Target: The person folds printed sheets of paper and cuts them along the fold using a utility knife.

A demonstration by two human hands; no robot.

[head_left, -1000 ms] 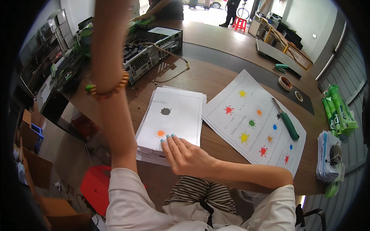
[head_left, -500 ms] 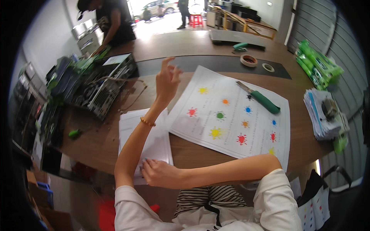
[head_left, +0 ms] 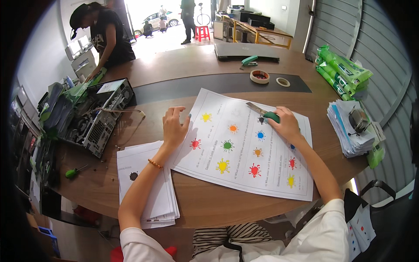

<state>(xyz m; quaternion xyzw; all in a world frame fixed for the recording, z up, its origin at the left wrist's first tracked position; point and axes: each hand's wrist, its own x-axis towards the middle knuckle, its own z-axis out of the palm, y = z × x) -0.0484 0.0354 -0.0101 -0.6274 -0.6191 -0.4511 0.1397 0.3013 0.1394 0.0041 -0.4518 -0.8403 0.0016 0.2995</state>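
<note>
A large printed sheet with coloured splats (head_left: 200, 163) lies in front of me. My left hand (head_left: 173, 125) is open at the sheet's left side, fingers loosely bent and apart, holding nothing. My right hand (head_left: 283, 123) grips the green-handled blade (head_left: 271, 115) on the sheet's upper right; its metal end points to the upper left and part of the handle is hidden under my fingers. A stack of printed white paper (head_left: 131, 190) lies to the left, partly under my left forearm.
An opened computer case (head_left: 98, 122) and small screwdriver (head_left: 70, 172) are at left, two tape rolls (head_left: 259, 77) and a stapler (head_left: 249, 60) behind, green packs (head_left: 340, 72) and a weighted paper pile (head_left: 345, 129) at right. A co-worker (head_left: 109, 37) leans over the far left.
My left hand has come down from high up to the sheet's left side. My right hand has moved from the paper stack onto the green-handled blade. The view has shifted.
</note>
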